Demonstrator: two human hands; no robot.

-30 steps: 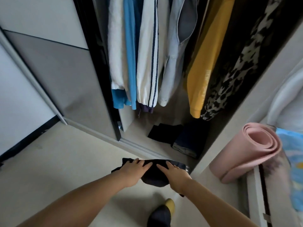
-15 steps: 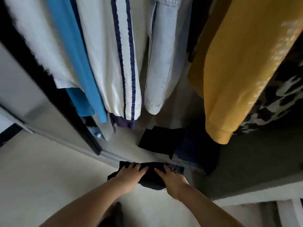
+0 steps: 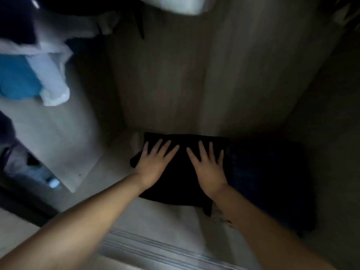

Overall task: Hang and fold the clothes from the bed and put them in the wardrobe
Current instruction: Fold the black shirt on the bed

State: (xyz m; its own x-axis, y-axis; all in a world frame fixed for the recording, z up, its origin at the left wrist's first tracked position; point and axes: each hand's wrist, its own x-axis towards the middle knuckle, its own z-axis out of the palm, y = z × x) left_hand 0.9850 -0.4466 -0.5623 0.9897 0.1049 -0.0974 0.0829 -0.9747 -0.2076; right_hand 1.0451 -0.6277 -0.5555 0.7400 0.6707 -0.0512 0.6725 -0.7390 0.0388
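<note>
Head view: the folded black garment (image 3: 181, 172) lies flat on the wardrobe floor (image 3: 155, 217), near the back wall. Left hand (image 3: 155, 162) and right hand (image 3: 208, 168) both rest palm-down on it, side by side, fingers straight and spread, gripping nothing. A darker folded pile (image 3: 268, 182) sits just beside the garment on its right, touching it. Blue and white hanging clothes (image 3: 39, 78) show blurred at upper left. The door track (image 3: 155, 248) runs below the arms.
</note>
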